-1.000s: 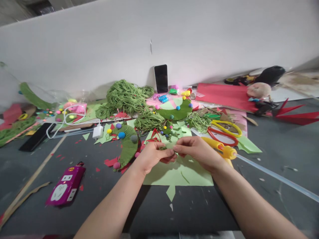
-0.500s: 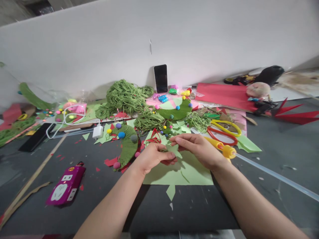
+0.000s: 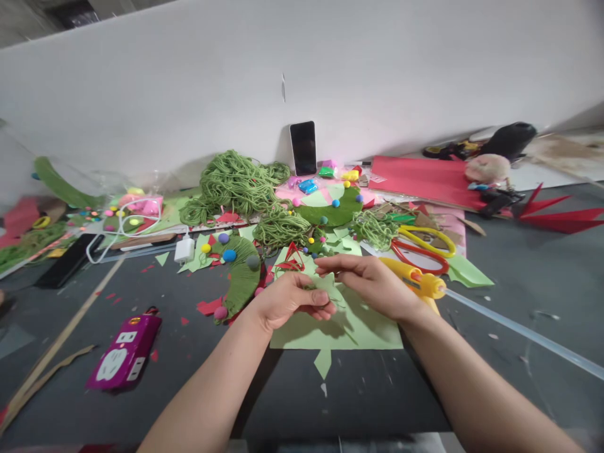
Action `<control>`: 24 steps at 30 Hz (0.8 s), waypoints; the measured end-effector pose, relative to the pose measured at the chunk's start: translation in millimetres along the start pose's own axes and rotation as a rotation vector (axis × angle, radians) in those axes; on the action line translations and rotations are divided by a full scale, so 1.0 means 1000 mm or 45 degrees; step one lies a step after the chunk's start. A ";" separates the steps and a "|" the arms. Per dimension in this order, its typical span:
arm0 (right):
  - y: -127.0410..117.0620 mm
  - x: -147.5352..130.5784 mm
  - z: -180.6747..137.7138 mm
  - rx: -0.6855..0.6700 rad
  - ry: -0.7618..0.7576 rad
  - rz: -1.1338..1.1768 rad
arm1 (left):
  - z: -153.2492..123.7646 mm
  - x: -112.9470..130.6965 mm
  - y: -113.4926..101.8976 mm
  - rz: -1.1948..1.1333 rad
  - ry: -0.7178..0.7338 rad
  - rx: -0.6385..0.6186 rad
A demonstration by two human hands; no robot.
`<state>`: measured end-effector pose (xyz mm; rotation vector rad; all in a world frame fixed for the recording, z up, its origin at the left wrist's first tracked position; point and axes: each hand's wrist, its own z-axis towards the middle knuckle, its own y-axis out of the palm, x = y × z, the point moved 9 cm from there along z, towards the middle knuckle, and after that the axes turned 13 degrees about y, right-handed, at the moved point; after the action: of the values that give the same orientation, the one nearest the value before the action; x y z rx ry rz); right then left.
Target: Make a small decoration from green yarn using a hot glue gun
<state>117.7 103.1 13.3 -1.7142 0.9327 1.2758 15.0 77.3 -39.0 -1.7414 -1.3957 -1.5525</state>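
My left hand [image 3: 302,299] is closed around a small, pointed light green paper cutout [image 3: 331,289], its thumb lying across the paper. Over the cutout's upper edge bend the fingers of my right hand [image 3: 365,280], with the thumb against the paper's right corner. Its fingertips partly hide the cutout. Both hands hover above a light green paper sheet [image 3: 297,336]. Just beyond them lies a folded red paper shape [image 3: 293,255]. To the left is a green yarn-wrapped arc [image 3: 243,283] with coloured balls.
A yellow glue gun [image 3: 431,284] with a long clear stick lies by my right wrist, near red- and yellow-handled scissors [image 3: 431,239]. Green yarn [image 3: 236,182] is heaped behind. A phone [image 3: 303,148] leans on the wall. A purple box [image 3: 125,349] sits at left.
My right hand's fingers have shifted slightly left over the cutout, and its thumb has moved lower. My left hand keeps its hold on the paper. The glue gun has shifted slightly.
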 end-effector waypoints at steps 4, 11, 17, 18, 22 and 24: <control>-0.001 -0.008 -0.003 0.092 -0.136 -0.192 | 0.000 0.000 -0.003 -0.033 -0.004 0.016; -0.010 -0.009 -0.003 0.285 -0.129 -0.458 | 0.003 0.009 -0.018 0.102 0.107 0.302; -0.008 0.000 -0.002 0.163 0.041 -0.369 | 0.002 0.017 -0.023 0.285 0.254 0.412; -0.008 0.001 -0.002 0.160 0.055 -0.364 | 0.002 0.018 -0.023 0.308 0.268 0.429; -0.008 0.001 -0.001 0.215 0.052 -0.365 | 0.001 0.019 -0.026 0.406 0.304 0.486; -0.009 0.000 -0.002 0.251 0.024 -0.375 | 0.001 0.019 -0.027 0.458 0.327 0.491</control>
<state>126.6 105.7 15.4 -1.6393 0.7558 0.9449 -10.4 96.7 -29.9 -1.4086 -1.0940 -1.1724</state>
